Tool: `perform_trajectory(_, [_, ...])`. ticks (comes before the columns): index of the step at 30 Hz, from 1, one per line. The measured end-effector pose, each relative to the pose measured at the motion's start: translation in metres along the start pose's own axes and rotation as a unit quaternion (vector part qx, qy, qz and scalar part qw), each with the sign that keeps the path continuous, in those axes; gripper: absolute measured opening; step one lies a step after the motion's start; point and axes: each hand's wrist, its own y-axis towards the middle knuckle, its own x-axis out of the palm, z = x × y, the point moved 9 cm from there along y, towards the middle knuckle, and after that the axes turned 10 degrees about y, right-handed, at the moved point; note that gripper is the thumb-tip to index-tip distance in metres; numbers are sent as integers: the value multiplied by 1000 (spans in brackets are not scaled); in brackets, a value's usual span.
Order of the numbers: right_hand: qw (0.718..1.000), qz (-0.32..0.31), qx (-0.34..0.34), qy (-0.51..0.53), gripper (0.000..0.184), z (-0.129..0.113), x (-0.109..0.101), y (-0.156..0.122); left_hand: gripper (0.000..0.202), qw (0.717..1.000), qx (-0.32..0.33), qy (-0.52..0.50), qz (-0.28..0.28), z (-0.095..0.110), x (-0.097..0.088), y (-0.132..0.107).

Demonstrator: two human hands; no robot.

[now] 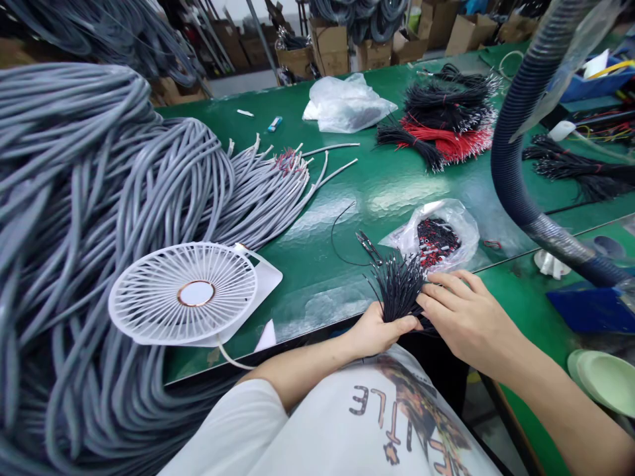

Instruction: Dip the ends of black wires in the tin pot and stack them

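Note:
A thick bundle of black wires [395,284] with bare, silvery tips pointing up stands at the table's front edge. My left hand [380,330] is wrapped round its lower part. At the bundle's right side is my right hand [459,311], its fingers bent and drawn together against the wires; what its fingertips pinch, if anything, is hidden. Just beyond the bundle, an open clear plastic bag [469,228] holds small black and red pieces. Small metal-tipped black parts [368,248] and a single thin black wire [337,241] lie left of the bag.
Heaped grey cables [124,178] fill the left side, with a white fan [183,294] in front. Farther back lie a plastic bag [347,102], black wire bundles [446,102] and red wires [459,140]. A ribbed hose [516,145] hangs at right above a blue tray [590,307].

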Motion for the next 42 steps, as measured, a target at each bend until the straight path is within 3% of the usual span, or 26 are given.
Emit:
perform_trajectory(5, [999,29,36,6,24,2,5,-28,54,999,-5,-5,-49,-6,16,2])
perform_trajectory(10, [990,106,83,42,18,8,-5,-59,52,998,-13,-42,-51,-10,21,5])
perform_trajectory(15, [943,225,197,148,35,37,-37,-99,49,998,0,-50,-41,-13,22,7])
perform_trajectory(18, [914,262,228,209,29,45,-43,-116,47,997,-5,-64,-47,-19,24,8])
perform_trajectory(25, [893,260,243,274,19,47,-29,-126,42,995,-3,-89,-45,-27,23,11])
perform_trajectory(42, [907,236,245,247,14,42,-14,-114,28,979,-57,-175,-92,-30,32,13])
